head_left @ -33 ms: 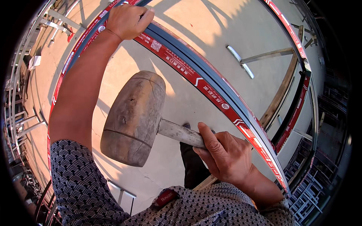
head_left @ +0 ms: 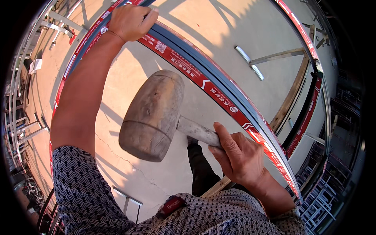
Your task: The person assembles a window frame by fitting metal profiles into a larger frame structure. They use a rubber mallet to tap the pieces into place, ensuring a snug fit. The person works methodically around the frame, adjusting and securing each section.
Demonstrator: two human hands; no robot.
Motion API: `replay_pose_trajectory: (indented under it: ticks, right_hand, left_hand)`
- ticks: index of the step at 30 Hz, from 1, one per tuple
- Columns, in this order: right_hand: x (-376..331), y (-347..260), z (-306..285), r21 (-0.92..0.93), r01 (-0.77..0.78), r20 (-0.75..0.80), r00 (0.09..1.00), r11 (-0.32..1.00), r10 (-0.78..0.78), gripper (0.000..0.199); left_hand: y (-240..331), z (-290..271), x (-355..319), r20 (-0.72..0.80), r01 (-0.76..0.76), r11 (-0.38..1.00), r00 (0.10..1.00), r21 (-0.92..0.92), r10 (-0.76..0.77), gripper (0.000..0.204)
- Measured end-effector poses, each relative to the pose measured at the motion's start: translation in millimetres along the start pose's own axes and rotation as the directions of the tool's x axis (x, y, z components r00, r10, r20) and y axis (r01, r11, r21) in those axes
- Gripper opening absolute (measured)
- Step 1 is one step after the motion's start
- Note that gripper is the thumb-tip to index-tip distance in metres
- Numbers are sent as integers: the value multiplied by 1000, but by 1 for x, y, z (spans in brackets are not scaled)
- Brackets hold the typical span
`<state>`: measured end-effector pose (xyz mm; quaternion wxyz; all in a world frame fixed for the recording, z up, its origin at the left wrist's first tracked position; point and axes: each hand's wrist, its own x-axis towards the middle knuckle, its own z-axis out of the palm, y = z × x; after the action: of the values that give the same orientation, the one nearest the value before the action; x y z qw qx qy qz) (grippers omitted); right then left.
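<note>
Both hands clamped: right hand [head_left: 239, 154] on mallet [head_left: 152, 115] handle, left hand [head_left: 131, 21] on frame rail [head_left: 219, 88].

Red label strip [head_left: 203, 84] w/ white marks along grey frame [head_left: 219, 74].

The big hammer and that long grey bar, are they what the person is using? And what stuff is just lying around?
In use:
- mallet, held by its handle in the right hand
- long grey frame bar with red tape, gripped at the top by the left hand

Just lying about:
- short metal strip on the floor
- wooden plank
- metal racks at the left edge
</note>
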<state>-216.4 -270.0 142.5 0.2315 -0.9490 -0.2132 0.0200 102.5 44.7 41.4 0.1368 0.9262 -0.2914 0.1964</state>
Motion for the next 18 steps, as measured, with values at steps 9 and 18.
replay_pose_trajectory:
  ticks: [9,18]
  right_hand:
    - [-9,-8,-9,-11,-44,23,999,999,44,52]
    - [-13,2,-8,-6,-199,61,978,980,199,51]
  left_hand:
    - [-7,5,3,19,-14,1000,1000,27,13,53]
    - [-6,6,5,29,-11,1000,1000,26,10,52]
